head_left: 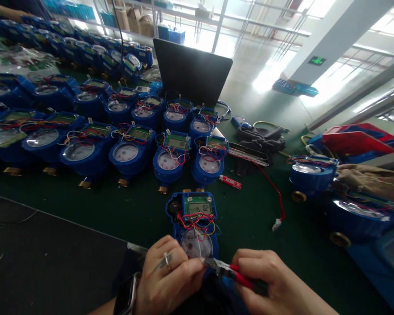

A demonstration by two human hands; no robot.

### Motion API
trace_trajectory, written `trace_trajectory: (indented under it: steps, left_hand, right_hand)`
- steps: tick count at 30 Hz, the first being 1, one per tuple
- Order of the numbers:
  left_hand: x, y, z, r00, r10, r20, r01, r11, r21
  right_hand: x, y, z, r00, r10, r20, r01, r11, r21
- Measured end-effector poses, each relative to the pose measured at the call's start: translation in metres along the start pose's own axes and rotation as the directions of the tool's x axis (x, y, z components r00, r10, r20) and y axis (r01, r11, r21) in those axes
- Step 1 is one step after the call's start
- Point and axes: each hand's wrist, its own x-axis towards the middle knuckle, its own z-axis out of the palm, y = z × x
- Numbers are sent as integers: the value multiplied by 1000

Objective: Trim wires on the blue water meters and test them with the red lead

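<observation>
A blue water meter with an open top, a small display and a tangle of red, yellow and white wires lies on the green table right in front of me. My left hand, with a ring and a wristwatch, pinches a thin white wire at the meter's dial. My right hand holds red-handled pliers, whose tip meets the wire beside my left fingers.
Rows of similar blue meters fill the left and back of the table. A black laptop lid stands behind them. A red marker, a red cable with white plug, dark gloves and more meters lie right.
</observation>
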Motion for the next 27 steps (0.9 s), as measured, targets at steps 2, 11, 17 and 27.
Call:
trace_trajectory:
  steps: [2, 11, 17, 27]
  left_hand:
    - [0, 1, 1, 1000, 0, -31, 1, 999, 34]
    - [9, -3, -10, 986, 90, -137, -95, 995, -35]
    - [17, -31, -20, 956, -192, -220, 168, 978, -123]
    - [46, -44, -13, 968, -206, 143, 217, 974, -61]
  right_hand:
    - [-4, 2, -1, 1000, -23, -10, 23, 1000, -13]
    - [-4, 77, -9, 915, -260, -308, 29, 805, -593]
    - [-17, 108, -23, 764, 78, -641, -340, 893, -296]
    - [-14, 144, -63, 468, 635, -615, -480, 767, 427]
